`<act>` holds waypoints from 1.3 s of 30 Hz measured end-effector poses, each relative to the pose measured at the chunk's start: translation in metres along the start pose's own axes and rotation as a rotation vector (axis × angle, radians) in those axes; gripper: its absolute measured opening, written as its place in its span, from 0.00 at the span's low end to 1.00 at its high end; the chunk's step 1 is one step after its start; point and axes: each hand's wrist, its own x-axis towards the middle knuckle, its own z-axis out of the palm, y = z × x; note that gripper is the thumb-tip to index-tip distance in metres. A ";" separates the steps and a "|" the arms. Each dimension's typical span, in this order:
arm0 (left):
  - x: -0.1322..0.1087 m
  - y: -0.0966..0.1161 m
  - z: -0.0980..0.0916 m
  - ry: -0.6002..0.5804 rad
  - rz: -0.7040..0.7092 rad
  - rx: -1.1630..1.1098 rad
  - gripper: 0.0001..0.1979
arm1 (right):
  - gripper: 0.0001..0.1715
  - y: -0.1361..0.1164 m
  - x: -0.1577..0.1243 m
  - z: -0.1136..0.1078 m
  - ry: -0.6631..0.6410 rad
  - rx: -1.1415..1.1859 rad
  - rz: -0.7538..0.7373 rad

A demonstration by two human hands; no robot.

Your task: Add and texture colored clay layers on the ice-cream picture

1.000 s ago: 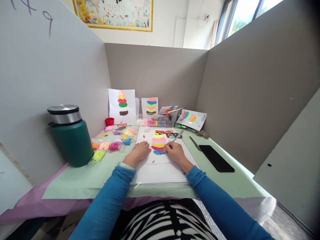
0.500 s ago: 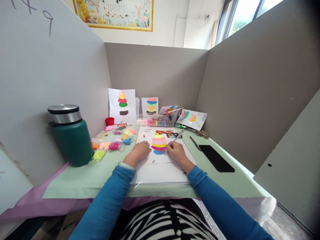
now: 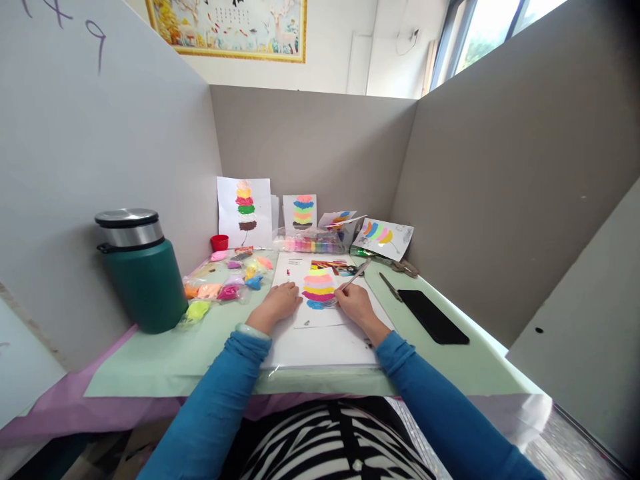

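Note:
My left hand (image 3: 283, 301) lies flat on the white paper, fingers stretched out beside the left edge of a sheet with a layered picture (image 3: 319, 287). That picture has pale yellow, pink, yellow, magenta and blue bands. My right hand (image 3: 356, 303) is closed on a slim grey pen-like tool (image 3: 359, 272), slanting up to the right. Its lower end is near the right side of the blue band, where thin lines show; the fingers partly hide the tip. Whether it touches the paper I cannot tell.
Bags of coloured clay (image 3: 229, 291) lie left, near a green flask (image 3: 145, 280) and a red cup (image 3: 219, 243). A clear pack of coloured pieces (image 3: 315, 243) and propped pictures stand behind. On the right are a black phone-like slab (image 3: 434, 317) and a knife-like tool (image 3: 390, 287).
My right hand and the tool have shifted very slightly to the right. My left hand stays in place on the paper.

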 end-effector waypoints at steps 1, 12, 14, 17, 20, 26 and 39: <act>0.000 0.000 0.000 -0.004 -0.002 0.000 0.16 | 0.14 0.002 0.001 -0.002 0.017 -0.023 0.020; 0.001 -0.001 0.002 0.011 0.002 0.006 0.16 | 0.15 -0.002 -0.001 0.002 -0.051 0.058 -0.007; 0.001 -0.001 0.002 0.006 -0.003 0.010 0.16 | 0.14 0.000 0.000 0.000 -0.016 -0.015 0.016; 0.000 -0.001 0.001 -0.004 -0.007 0.015 0.16 | 0.13 0.006 0.003 -0.006 0.037 -0.077 0.073; 0.001 -0.002 0.003 0.002 -0.001 0.008 0.16 | 0.14 0.008 0.003 -0.006 0.038 -0.013 0.075; 0.003 -0.003 0.005 0.016 0.007 -0.004 0.16 | 0.14 0.001 0.001 -0.001 -0.015 -0.016 0.037; 0.000 0.000 0.001 0.002 0.000 -0.001 0.17 | 0.16 0.010 0.005 -0.010 0.126 -0.118 0.113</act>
